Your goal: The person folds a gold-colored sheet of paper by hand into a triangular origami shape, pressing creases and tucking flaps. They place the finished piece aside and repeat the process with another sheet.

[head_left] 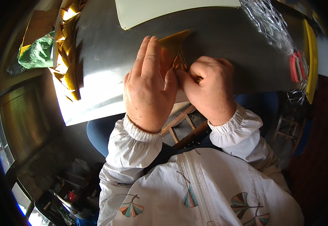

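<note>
A folded sheet of shiny gold foil paper [173,41] is at the near middle of the dark table, between my hands. My left hand [146,84] lies along its left side, fingers stretched out flat and thumb apart, pointing at the lower fold. On the right, my right hand [211,84] is closed, fingers curled and thumb pressed in at the paper's lower right. A bit of gold shows inside its curled fingers. The thumbs nearly meet, and the paper's lower end is hidden behind them.
A row of folded gold foil pieces [66,52] runs along the table's left side. Beyond it lies a green plastic bag [39,52]. A pale sheet [175,9] sits at the far edge. At right are silvery strands [267,22], red-handled scissors [296,67] and a yellow strip [311,62].
</note>
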A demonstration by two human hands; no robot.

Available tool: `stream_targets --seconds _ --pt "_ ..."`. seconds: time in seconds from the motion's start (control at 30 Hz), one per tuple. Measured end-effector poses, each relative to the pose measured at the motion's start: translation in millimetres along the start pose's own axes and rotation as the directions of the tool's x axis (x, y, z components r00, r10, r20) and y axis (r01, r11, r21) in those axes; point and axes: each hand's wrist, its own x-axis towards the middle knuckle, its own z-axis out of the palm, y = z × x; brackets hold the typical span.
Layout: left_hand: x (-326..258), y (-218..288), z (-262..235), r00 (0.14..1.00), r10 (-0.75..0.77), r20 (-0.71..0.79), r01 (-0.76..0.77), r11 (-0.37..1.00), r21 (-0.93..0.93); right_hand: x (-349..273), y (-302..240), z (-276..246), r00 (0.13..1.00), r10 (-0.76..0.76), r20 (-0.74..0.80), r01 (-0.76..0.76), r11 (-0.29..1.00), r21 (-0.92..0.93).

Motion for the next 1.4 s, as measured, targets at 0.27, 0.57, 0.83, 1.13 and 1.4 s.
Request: stream_targets --seconds 0.27,0.57,0.83,1.13,1.4 --pt "44.2 8.1 -1.5 0.984 0.028 0.175 -0.06 0.981 0.182 -2.8 4.2 -0.8 0.996 -0.07 -0.057 0.073 0.997 0.041" --pt "47.8 15.7 5.5 0.992 0.016 0.127 -0.038 0.984 0.173 -8.4 8.1 0.3 0.993 -0.076 -0.086 0.077 0.997 0.013" --pt "45.2 5.0 1.3 0.993 0.021 0.113 -0.034 0.993 0.113 -8.5 6.4 1.4 1.0 -0.017 -0.023 0.017 1.0 -0.009" --pt "47.4 -5.7 -3.0 0.981 0.006 0.193 -0.016 0.999 0.049 -1.9 7.1 3.7 0.999 -0.049 0.01 0.049 0.999 0.004" --pt "-1.1 -27.6 -13.9 0.989 0.074 0.125 -0.059 0.992 -0.114 1.4 10.5 2.2 0.981 -0.192 0.016 0.193 0.979 -0.065"
